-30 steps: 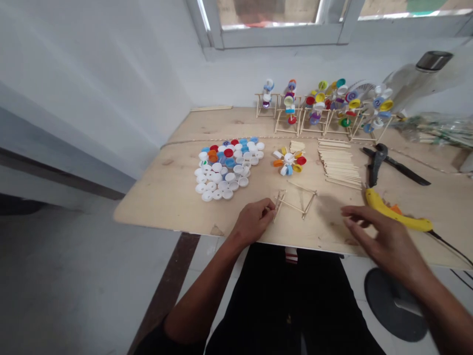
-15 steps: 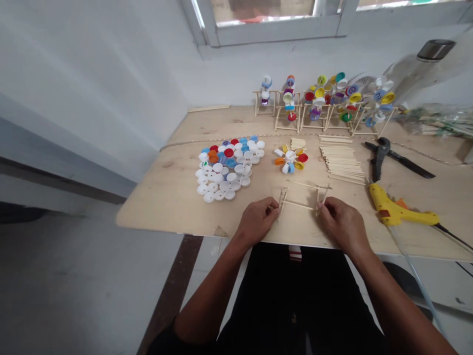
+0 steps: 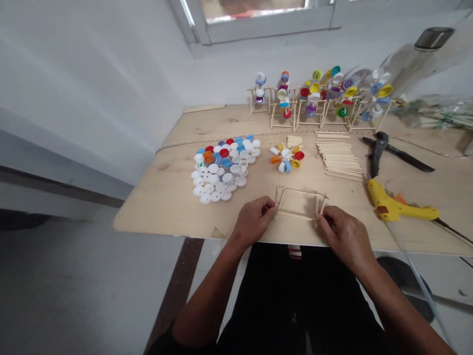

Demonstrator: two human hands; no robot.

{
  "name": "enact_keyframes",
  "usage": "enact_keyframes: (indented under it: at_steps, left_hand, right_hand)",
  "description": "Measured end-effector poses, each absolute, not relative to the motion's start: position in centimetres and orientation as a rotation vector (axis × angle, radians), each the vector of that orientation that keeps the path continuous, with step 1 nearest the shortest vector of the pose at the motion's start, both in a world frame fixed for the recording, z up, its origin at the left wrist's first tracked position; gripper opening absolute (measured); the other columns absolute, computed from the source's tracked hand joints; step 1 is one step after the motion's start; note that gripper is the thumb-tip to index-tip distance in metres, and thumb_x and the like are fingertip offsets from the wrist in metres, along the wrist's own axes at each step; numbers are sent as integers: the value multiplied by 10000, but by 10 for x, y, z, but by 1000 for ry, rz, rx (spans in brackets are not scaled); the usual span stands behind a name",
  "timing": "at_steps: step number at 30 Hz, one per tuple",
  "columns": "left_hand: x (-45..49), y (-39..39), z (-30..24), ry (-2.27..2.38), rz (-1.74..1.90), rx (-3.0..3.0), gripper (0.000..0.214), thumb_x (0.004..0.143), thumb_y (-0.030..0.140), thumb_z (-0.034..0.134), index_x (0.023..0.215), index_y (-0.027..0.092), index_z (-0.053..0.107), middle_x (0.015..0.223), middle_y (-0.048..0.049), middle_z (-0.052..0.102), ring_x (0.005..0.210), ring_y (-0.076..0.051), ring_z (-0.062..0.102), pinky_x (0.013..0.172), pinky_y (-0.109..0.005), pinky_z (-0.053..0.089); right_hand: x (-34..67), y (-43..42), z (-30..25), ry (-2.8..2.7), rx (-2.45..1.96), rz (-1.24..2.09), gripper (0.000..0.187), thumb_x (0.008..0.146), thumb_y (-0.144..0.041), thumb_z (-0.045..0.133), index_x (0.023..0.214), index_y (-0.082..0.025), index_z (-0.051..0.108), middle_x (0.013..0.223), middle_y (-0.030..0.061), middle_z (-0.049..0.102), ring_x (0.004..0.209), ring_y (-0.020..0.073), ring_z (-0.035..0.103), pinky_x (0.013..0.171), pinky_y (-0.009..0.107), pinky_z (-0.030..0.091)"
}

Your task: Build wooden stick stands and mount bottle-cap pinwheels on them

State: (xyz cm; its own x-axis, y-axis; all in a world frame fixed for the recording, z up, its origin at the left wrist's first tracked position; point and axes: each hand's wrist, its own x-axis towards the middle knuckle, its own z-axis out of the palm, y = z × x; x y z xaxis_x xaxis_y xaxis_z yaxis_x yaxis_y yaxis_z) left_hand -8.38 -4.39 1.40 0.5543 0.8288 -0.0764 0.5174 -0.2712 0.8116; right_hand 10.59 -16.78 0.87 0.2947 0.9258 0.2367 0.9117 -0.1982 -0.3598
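Note:
A small frame of thin wooden sticks (image 3: 296, 215) is held between my two hands near the table's front edge. My left hand (image 3: 255, 217) pinches its left end, and my right hand (image 3: 342, 231) grips its right end. Beyond the frame sits a small wheel of colored bottle caps (image 3: 286, 154). A spread of mostly white bottle caps (image 3: 220, 186), with some red, blue and orange ones, lies to the left. Behind and to the right, a row of loose wooden sticks (image 3: 340, 155) is laid out, with a bundle of shorter sticks (image 3: 294, 141) beside it.
A yellow glue gun (image 3: 399, 206) with its cord lies right of my right hand, below black-handled pliers (image 3: 380, 148). Along the wall stand several stick frames with cap wheels (image 3: 310, 98). A cord (image 3: 207, 141) runs across the wooden table (image 3: 155, 207).
The stick frame has tilted between my hands, so its far and near long sticks now look closer to parallel. Both hands keep hold of its ends. The view has shifted slightly.

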Motion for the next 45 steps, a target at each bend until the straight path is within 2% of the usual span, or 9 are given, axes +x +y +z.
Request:
enact_keyframes:
  at_steps: [10,27,45]
  left_hand:
    - [-84,-44,15,1090,426,1984,156,796,284,517,742,180,619,639,22,599,606,-119,534,558,-221,379]
    - [-84,-43,15,1074,430,1960,141,794,259,517,729,174,608,641,21,597,607,-114,534,566,-215,381]
    - [-83,-43,13,1079,426,1983,149,789,283,526,740,181,623,671,8,630,632,-129,566,587,-226,400]
  right_hand:
    - [100,-161,7,-1761,-2150,-152,336,933,-368,384,672,-205,521,608,15,582,534,146,527,527,268,283]
    - [101,-159,6,-1654,-2197,-123,309,905,-368,413,712,-200,588,650,30,622,560,156,539,547,275,300]
    - [91,-162,8,-1788,-2154,-185,328,936,-339,395,671,-197,526,645,31,602,561,152,518,545,285,270]
